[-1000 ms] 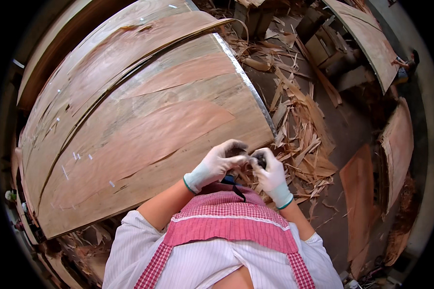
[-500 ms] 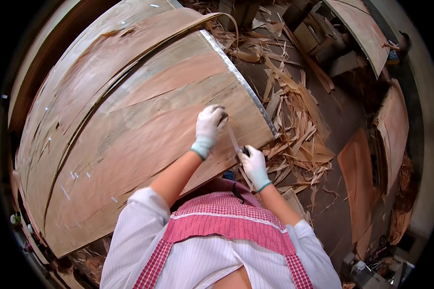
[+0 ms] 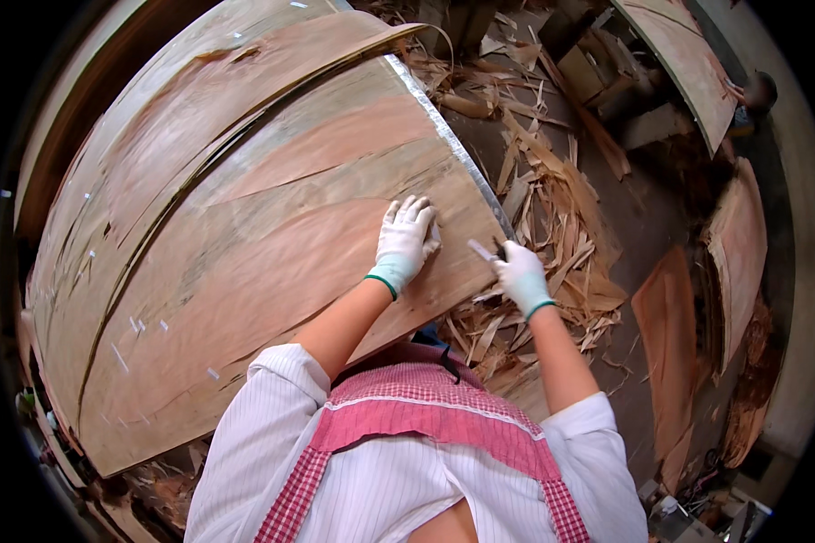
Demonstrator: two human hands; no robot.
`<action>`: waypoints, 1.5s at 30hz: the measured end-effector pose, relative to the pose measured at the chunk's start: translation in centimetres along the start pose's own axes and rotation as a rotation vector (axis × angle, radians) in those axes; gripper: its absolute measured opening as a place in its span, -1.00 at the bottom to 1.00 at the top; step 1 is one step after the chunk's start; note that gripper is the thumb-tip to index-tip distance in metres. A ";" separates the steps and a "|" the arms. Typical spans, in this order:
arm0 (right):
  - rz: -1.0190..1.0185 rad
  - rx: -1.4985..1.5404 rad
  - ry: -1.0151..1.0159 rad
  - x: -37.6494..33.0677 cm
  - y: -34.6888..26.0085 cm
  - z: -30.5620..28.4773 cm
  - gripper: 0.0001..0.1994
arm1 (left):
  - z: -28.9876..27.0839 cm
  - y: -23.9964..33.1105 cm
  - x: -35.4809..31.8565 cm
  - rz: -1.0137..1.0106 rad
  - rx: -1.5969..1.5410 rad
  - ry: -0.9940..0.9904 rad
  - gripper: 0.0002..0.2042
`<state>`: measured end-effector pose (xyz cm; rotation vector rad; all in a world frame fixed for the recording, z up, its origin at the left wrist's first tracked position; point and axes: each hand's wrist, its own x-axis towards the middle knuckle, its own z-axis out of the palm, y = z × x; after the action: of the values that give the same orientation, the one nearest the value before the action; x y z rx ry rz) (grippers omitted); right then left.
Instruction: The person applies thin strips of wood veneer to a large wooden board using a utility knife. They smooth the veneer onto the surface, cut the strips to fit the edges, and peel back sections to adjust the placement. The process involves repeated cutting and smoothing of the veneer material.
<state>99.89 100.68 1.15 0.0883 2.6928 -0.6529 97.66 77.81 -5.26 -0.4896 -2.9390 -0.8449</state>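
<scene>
My left hand [image 3: 406, 237], in a white glove with a green cuff, lies on the wood veneer sheet [image 3: 290, 244] with its fingers stretched out. Something small and pale shows at the thumb side, too unclear to name. My right hand [image 3: 522, 275], gloved the same way, is closed around the dark handle of a knife [image 3: 482, 251]. Its pale, flat blade points left, over the sheet's right corner. Reddish patches and dark cracks run across the sheet, and small white tape pieces [image 3: 120, 358] dot its left part.
Torn veneer strips [image 3: 552, 217] lie heaped on the floor right of the stack. A loose curved strip [image 3: 371, 41] arches over the far edge. More veneer sheets [image 3: 668, 353] stand at the right, and another person [image 3: 756, 92] is at the far right.
My right hand has moved right and up with the knife, away from my left hand. My left hand has flattened onto the sheet, its fingers stretched out.
</scene>
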 end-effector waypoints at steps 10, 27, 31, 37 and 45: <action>-0.281 0.605 -0.072 -7.1 -13.8 0.0 -0.87 | -12.1 1.8 -7.9 -0.527 -1.462 -0.001 -0.89; -0.030 0.832 -0.546 4.0 -31.0 20.0 -0.83 | -18.5 -29.2 -8.5 -0.521 0.247 0.765 -0.87; 0.095 0.890 -0.536 4.1 -31.6 20.9 -0.85 | -17.0 -31.4 -8.0 -0.636 0.234 0.831 -0.78; -0.460 0.015 -0.218 8.2 -30.7 17.9 -0.83 | -15.7 -29.9 -10.3 -0.629 0.370 0.420 -0.50; 0.006 0.773 -0.062 19.0 -22.9 4.8 -0.82 | -14.2 -23.9 2.1 -0.348 0.192 0.355 -0.53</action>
<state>80.53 77.65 0.09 0.2642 2.2262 -1.6171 87.56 51.86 -5.11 0.1734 -2.7610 -0.5863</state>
